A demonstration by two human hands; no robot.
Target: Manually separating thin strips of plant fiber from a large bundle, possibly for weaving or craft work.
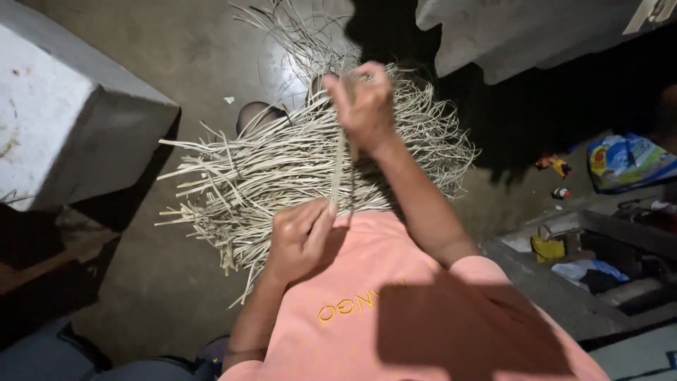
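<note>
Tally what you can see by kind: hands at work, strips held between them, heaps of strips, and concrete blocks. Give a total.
Hands: 2, the left hand and the right hand
Strips held between them: 1, a pale cane strip
Heaps of strips: 1, the pile of strips on the floor
Concrete blocks: 2, left block and upper right block
Total: 6

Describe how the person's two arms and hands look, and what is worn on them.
Both hands, left hand and right hand, are bare: no gloves, rings or watch visible. Forearms are uncovered. The short sleeves of a salmon-pink cotton T-shirt with orange lettering reach the upper arms.
</note>
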